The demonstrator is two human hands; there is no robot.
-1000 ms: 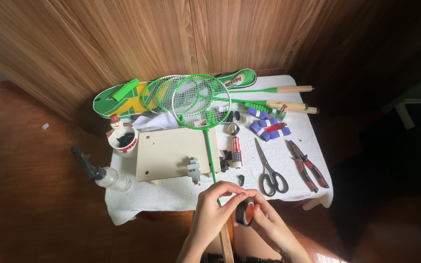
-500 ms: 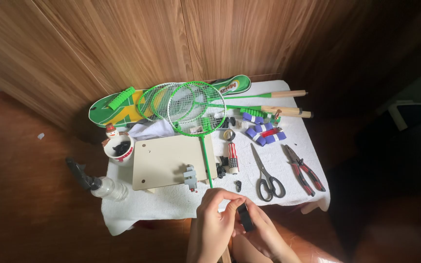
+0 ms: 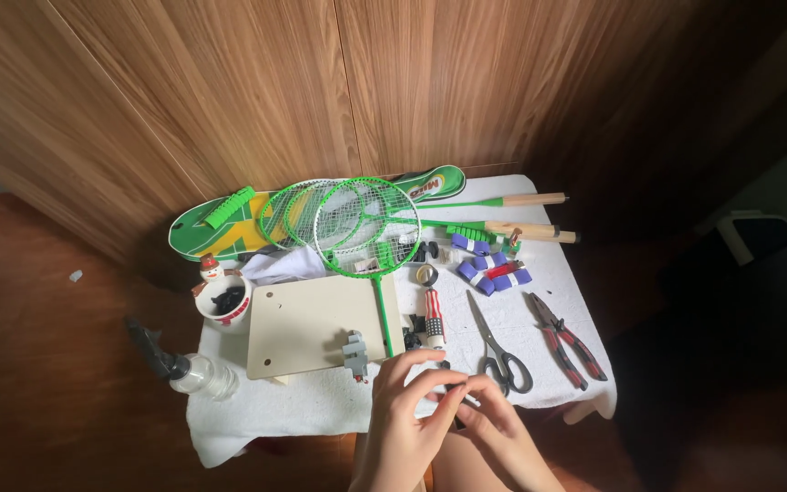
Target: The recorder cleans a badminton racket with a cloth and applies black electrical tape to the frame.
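My left hand [image 3: 401,428] and my right hand [image 3: 501,439] meet at the near edge of the table, fingers pinched together on a small dark object [image 3: 454,404] that they mostly hide. Just beyond the fingertips lie grey-handled scissors [image 3: 495,353] and the shaft of a green badminton racket [image 3: 364,224]. A grey clamp [image 3: 355,352] sits on a beige board [image 3: 313,324] to the left of my left hand.
A white cloth [image 3: 257,415] covers the small table. On it are red-handled pliers [image 3: 568,337], purple grip rolls [image 3: 489,266], a striped little cylinder [image 3: 433,319], a snowman mug [image 3: 225,305], a spray bottle [image 3: 184,369] and a green racket cover [image 3: 220,226]. A wooden wall stands behind.
My hands have drawn together and down toward the table's near edge. The dark object, seen as a ring before, is now mostly covered by my fingers. The view has shifted slightly.
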